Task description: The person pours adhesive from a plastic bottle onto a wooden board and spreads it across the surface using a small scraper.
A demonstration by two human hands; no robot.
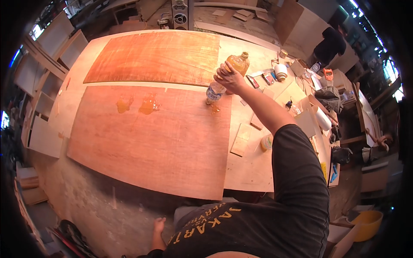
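Observation:
My right hand (230, 78) is wrapped round a clear plastic bottle (215, 91) with a blue-and-white label. The bottle tilts down over the right end of the near reddish plywood sheet (150, 137). Amber liquid (215, 110) lies on the wood just below its mouth. Two more amber puddles (149, 104) spread farther left on this sheet. Just behind my hand is a larger bottle (239, 63) of amber liquid, neck up. My left hand (159, 224) hangs low beside my body, away from the table, its fingers looking curled with nothing visible in them.
A second, glossy orange-toned sheet (159, 56) lies on the far side of the table. To the right are a white tape roll (281, 71), a small jar (266, 142), wood offcuts (241, 139) and an orange-handled saw (328, 74). Another person (330, 45) is at back right.

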